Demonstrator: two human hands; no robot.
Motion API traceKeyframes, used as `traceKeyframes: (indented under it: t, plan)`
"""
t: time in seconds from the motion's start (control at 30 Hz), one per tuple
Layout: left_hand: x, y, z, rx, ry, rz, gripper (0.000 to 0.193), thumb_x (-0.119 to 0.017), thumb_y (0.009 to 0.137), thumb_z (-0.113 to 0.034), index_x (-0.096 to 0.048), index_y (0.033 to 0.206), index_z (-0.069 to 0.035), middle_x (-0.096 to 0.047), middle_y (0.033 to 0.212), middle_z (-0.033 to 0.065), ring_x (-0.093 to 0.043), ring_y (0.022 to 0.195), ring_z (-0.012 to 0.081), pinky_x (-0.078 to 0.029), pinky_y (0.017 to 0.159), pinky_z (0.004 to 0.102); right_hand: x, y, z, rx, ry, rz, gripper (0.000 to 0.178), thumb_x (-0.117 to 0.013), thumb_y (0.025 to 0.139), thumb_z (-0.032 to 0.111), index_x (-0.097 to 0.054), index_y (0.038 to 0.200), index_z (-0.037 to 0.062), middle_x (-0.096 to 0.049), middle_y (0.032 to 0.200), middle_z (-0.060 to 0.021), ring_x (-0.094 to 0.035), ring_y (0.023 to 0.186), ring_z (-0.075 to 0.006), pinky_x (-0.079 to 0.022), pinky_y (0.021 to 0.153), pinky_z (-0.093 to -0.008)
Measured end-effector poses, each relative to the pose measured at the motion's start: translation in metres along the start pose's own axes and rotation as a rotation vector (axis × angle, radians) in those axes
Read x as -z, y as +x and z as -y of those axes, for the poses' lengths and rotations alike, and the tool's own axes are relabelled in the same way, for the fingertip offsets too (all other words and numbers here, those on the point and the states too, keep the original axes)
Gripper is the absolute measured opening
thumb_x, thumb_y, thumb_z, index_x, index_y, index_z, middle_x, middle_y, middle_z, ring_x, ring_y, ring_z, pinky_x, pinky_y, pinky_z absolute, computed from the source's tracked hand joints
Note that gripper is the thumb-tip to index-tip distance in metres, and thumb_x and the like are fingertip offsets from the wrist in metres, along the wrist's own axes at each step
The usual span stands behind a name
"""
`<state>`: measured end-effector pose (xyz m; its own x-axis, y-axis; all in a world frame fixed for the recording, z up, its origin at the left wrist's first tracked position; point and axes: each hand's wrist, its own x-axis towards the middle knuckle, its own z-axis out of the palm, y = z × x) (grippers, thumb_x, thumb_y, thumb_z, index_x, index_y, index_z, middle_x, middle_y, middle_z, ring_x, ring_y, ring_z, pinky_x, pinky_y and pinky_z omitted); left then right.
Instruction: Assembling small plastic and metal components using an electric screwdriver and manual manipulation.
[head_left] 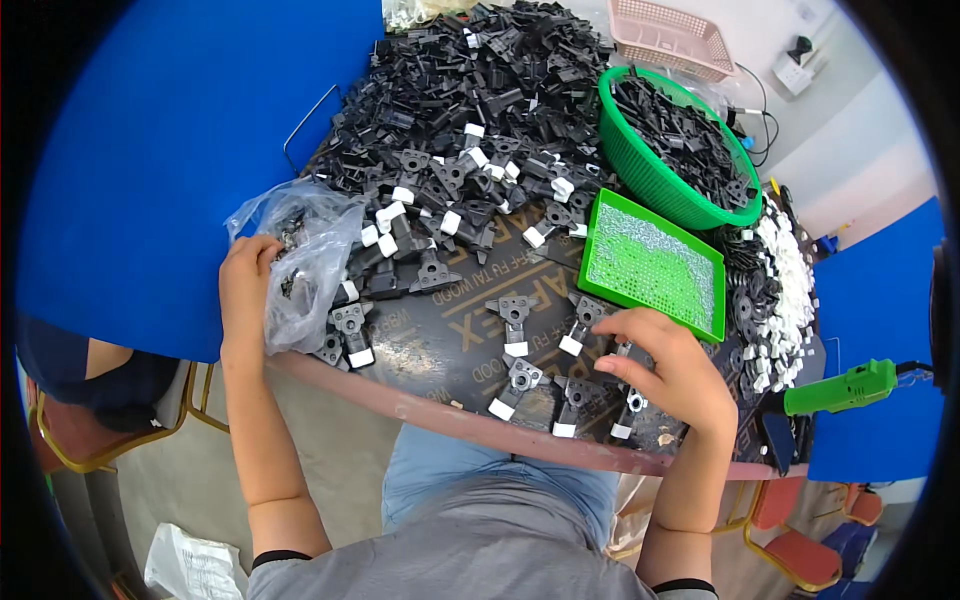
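Note:
My left hand (247,290) is at a clear plastic bag (318,265) with small dark bits inside. Its bent fingers grip the bag's left side, and the thumb is hidden. Over the table's front right hovers my right hand (675,370), thumb and index finger apart with nothing visible between them. Below and beside it lie several black plastic fittings with white end caps, such as one fitting (514,318) standing apart in the middle and another (520,385) nearer the edge. One more capped fitting (351,330) lies beside the bag.
A large heap of black parts (470,90) covers the back of the table (420,345). On the right are a green tray (655,262) of small metal pieces, a green basket (680,150) of black parts, white caps (785,290) and a green electric screwdriver (840,388). Blue panels (180,150) flank the table.

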<state>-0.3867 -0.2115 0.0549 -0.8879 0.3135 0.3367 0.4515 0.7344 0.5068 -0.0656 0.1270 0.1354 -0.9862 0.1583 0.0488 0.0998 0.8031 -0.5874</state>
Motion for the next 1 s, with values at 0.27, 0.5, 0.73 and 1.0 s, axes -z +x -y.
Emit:
traceKeyframes:
  t: [0.27,0.5,0.73,1.0]
  plan:
    - [-0.012,0.004,0.003,-0.279,-0.026,0.184,0.024,-0.063,0.082,-0.005,-0.067,0.106,-0.001,-0.064,0.092,0.0197,-0.060,0.092,0.0428,-0.049,0.080,0.0387,-0.008,-0.015,-0.008,-0.007,0.030,0.032,0.031,-0.077,0.084,0.017,-0.067,0.110,0.0034,-0.069,0.107,-0.0133,-0.065,0.099,-0.0323,-0.051,0.088,-0.0389]
    - [-0.015,-0.003,-0.003,-0.184,-0.147,-0.067,0.015,-0.066,0.085,-0.003,-0.067,0.100,0.000,-0.069,0.088,0.0085,-0.065,0.078,0.0219,-0.050,0.076,0.0290,-0.011,-0.026,-0.016,-0.039,0.063,-0.015,0.032,-0.079,0.082,0.016,-0.068,0.109,0.0030,-0.069,0.103,-0.0129,-0.067,0.092,-0.0295,-0.053,0.081,-0.0376]
    - [0.002,-0.019,-0.040,0.145,-0.981,-0.344,0.008,-0.064,0.095,-0.006,-0.065,0.102,-0.001,-0.067,0.092,0.0055,-0.061,0.076,0.0120,-0.051,0.071,0.0268,-0.025,-0.025,-0.014,-0.008,0.075,-0.080,0.025,-0.078,0.082,0.010,-0.070,0.104,0.0027,-0.070,0.096,-0.0119,-0.067,0.085,-0.0262,-0.053,0.076,-0.0350]
    - [-0.018,-0.144,-0.165,0.254,-1.717,0.651,0.006,-0.066,0.095,-0.005,-0.064,0.100,-0.002,-0.067,0.094,0.0094,-0.063,0.080,0.0161,-0.052,0.072,0.0295,-0.053,0.007,0.050,0.190,0.549,-0.216,0.029,-0.078,0.078,-0.003,-0.074,0.106,0.0020,-0.070,0.094,-0.0108,-0.069,0.080,-0.0195,-0.055,0.071,-0.0285]
